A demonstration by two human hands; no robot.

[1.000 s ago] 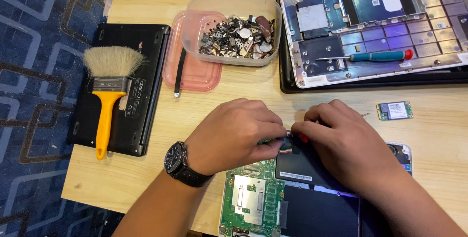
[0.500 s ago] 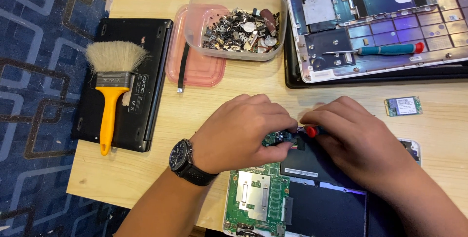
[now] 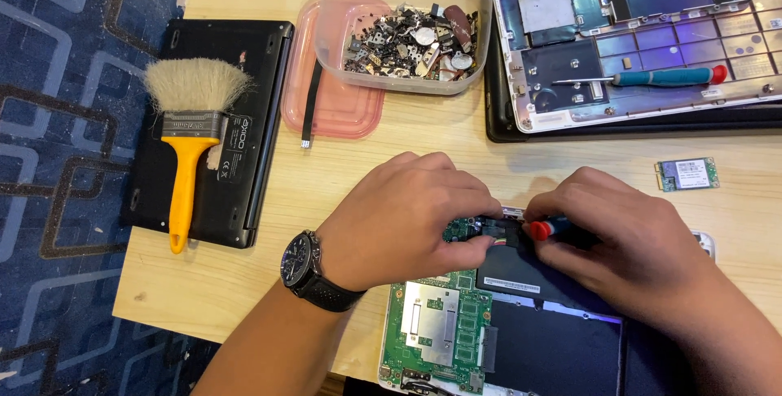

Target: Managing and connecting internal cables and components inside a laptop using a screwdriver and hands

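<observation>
While the left hand [image 3: 407, 221] pinches a small green circuit board [image 3: 463, 229] with its fingers, the right hand [image 3: 623, 241] clenches a red-tipped screwdriver [image 3: 541, 229] above the desk [image 3: 244, 282].

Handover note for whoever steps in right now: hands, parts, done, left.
Left hand: pinching a small green board at the top edge of the opened laptop.
Right hand: gripping a red-capped screwdriver, tip at that board.
Nearby: tub of screws and scrap, second screwdriver lying in the stripped case, loose card, brush.
Done: laptop cover off.
Left: small board not yet out.
</observation>
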